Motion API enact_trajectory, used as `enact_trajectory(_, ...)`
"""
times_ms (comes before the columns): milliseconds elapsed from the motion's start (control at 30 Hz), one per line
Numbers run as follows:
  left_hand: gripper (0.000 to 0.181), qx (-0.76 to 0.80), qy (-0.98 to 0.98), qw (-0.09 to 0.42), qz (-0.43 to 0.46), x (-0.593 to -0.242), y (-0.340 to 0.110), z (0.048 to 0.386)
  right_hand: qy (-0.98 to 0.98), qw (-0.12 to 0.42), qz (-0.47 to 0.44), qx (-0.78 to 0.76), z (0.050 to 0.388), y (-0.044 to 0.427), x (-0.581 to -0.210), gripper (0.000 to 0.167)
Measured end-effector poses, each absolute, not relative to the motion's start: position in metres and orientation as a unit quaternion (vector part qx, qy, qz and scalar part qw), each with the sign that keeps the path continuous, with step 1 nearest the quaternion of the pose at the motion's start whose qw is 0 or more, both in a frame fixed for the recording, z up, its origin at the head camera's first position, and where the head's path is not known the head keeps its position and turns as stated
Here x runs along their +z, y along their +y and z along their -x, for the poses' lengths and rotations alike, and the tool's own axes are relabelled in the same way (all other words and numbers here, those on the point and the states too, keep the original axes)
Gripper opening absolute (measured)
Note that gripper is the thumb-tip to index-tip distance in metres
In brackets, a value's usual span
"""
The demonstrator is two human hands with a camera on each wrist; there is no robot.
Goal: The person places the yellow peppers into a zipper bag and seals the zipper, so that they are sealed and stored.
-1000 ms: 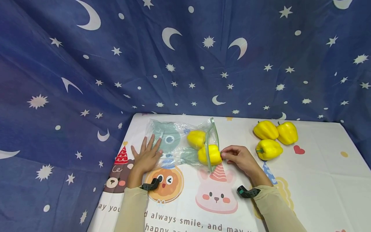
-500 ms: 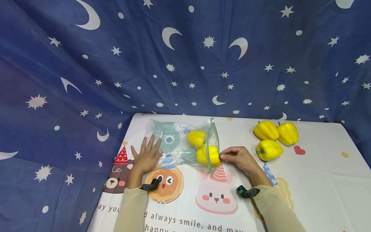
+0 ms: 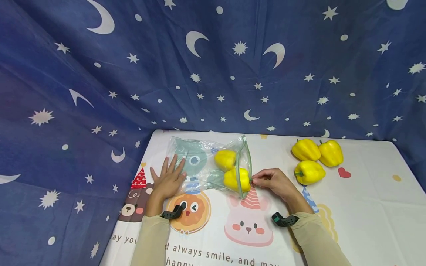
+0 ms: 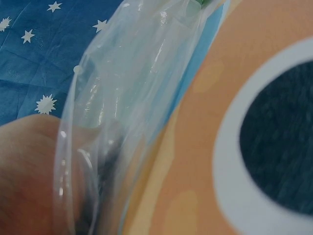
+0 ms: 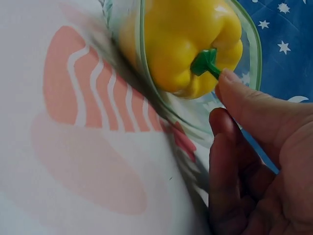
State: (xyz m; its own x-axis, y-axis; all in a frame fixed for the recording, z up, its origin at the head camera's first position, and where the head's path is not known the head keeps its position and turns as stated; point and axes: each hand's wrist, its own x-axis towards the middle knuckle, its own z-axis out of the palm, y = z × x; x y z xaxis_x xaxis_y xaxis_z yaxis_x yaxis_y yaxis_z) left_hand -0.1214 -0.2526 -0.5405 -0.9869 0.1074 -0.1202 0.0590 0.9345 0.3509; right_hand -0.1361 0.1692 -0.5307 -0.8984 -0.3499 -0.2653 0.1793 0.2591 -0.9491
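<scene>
A clear zip bag (image 3: 213,181) with a green-edged mouth lies on its side, mouth toward the right. One yellow bell pepper (image 3: 225,159) is inside it. A second bell pepper (image 3: 233,180) sits partly in the mouth, its green stem (image 5: 207,63) pointing out. At that stem, my right hand (image 3: 275,182) holds the tip between thumb and forefinger; the forefinger is mostly hidden in the right wrist view. My left hand (image 3: 169,181) rests flat on the closed end of the bag, fingers spread. In the left wrist view, clear plastic covers part of that hand (image 4: 29,166).
Three more yellow bell peppers, one at the front (image 3: 309,172), are grouped at the back right. A white cartoon-printed cloth (image 3: 362,207) covers the table. Behind and to the left hangs a blue curtain (image 3: 219,66) with moons and stars.
The nearer pepper has slid left, deeper into the bag's mouth, with my right hand following it slightly left. My left hand has stayed in place.
</scene>
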Motion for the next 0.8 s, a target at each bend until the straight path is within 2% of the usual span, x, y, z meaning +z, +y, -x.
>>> enact_trajectory(800,0.061,0.168,0.982,0.069,-0.046,-0.54,-0.252,0.121,0.797,0.225,0.076,-0.555,0.142,0.141,-0.513,0.016)
